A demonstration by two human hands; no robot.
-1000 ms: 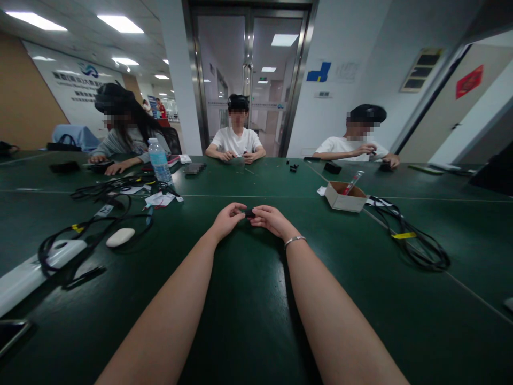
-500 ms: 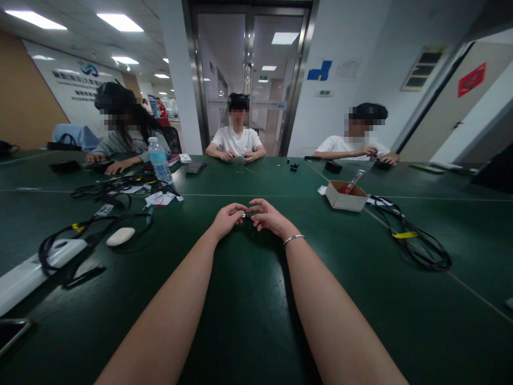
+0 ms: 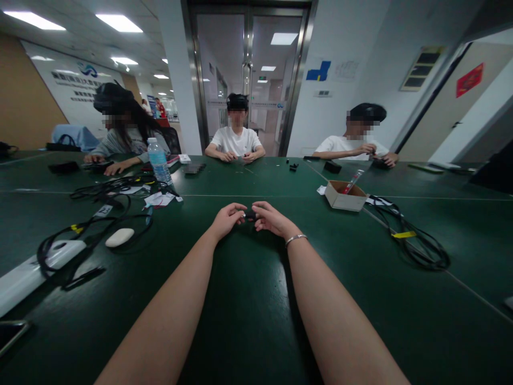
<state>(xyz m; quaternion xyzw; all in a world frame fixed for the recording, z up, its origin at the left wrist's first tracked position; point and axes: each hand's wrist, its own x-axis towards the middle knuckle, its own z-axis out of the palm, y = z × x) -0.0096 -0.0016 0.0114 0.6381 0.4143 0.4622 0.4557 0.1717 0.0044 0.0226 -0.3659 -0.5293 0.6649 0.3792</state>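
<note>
A small black piece with a shiny silver end (image 3: 250, 215) spans the gap between my two hands, just above the dark green table (image 3: 244, 299). Its exact kind is too small to make out. My left hand (image 3: 228, 220) pinches the silver end between thumb and fingertips. On the other side, my right hand (image 3: 272, 219) has its thumb and fingers closed on the black part, which they partly hide. A silver bracelet (image 3: 295, 239) circles my right wrist.
To the left lie tangled black cables (image 3: 116, 187), a white mouse (image 3: 119, 237), a white power strip (image 3: 60, 259) and a water bottle (image 3: 159, 163). A small open box (image 3: 344, 198) and coiled cable (image 3: 425, 251) are at right. Three people sit across the table.
My right hand has shifted slightly to the right, away from my left. More of the black piece now shows between my fingers.
</note>
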